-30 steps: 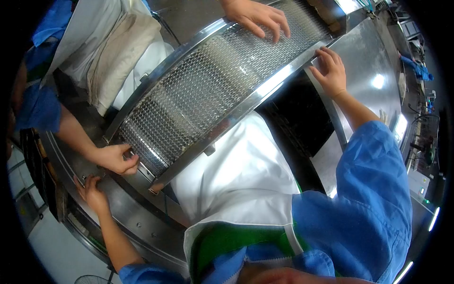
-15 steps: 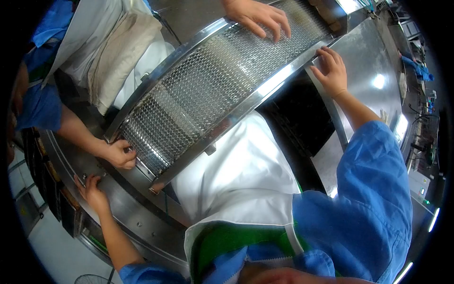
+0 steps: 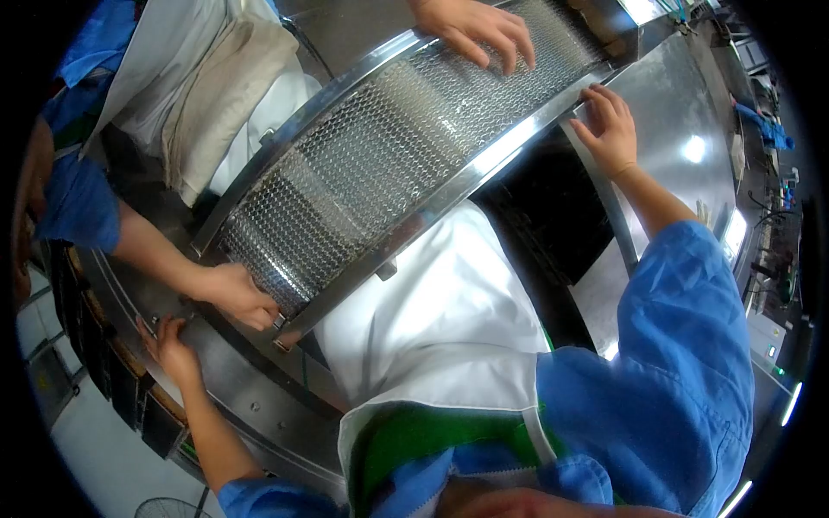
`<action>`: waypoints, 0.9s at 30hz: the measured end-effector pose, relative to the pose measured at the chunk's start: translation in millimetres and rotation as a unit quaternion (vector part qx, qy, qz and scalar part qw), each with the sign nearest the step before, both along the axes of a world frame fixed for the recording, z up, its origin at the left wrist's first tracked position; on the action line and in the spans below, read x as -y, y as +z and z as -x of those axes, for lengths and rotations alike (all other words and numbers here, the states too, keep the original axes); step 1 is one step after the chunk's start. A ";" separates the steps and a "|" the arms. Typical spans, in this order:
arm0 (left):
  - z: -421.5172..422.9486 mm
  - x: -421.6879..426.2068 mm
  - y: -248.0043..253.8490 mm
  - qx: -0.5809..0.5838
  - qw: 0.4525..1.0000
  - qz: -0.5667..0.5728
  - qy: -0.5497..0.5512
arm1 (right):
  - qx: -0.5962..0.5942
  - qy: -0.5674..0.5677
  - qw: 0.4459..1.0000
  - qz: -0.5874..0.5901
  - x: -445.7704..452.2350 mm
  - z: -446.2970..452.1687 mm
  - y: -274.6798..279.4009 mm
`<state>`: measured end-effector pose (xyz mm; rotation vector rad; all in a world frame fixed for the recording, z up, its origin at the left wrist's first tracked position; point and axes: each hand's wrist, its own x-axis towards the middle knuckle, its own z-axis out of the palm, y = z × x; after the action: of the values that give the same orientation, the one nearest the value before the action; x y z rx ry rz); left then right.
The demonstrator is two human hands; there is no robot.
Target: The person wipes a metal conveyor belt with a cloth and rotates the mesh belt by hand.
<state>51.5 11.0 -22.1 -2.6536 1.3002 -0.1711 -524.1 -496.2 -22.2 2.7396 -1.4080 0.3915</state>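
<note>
A metal mesh belt [image 3: 345, 173] runs diagonally between two steel side rails. My left hand [image 3: 175, 352] rests with spread fingers on the curved steel ledge [image 3: 250, 393] at the lower left, and holds nothing. At the right, my right hand [image 3: 610, 131] is beside the near rail [image 3: 496, 155], its fingers apart and curled over a metal edge, nothing in its grip. One hand of a co-worker [image 3: 237, 293] is closed at the belt's lower end, near the rail's corner; what it pinches is hidden. Another person's hand [image 3: 484, 33] hangs over the belt's upper part.
A steel panel [image 3: 682, 112] lies beyond my right hand. Below the near rail is a dark opening [image 3: 553, 207]. Black slats [image 3: 121, 380] line the outer side of the curved ledge. The co-worker's beige apron [image 3: 229, 104] is at the upper left.
The co-worker's hand at the belt's lower end has moved right along that end, to the near rail's corner. The dark slats at the left have shifted along the ledge. My hands have barely moved.
</note>
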 end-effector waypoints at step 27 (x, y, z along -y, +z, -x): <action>-3.5 -4.0 -1.9 0.007 0.999 0.011 -0.030 | -0.001 0.000 1.000 0.006 3.6 4.5 -4.6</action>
<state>54.9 15.0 -24.0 -2.6287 1.3832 -0.2129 -528.6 -499.8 -26.9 2.7298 -1.4009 0.3972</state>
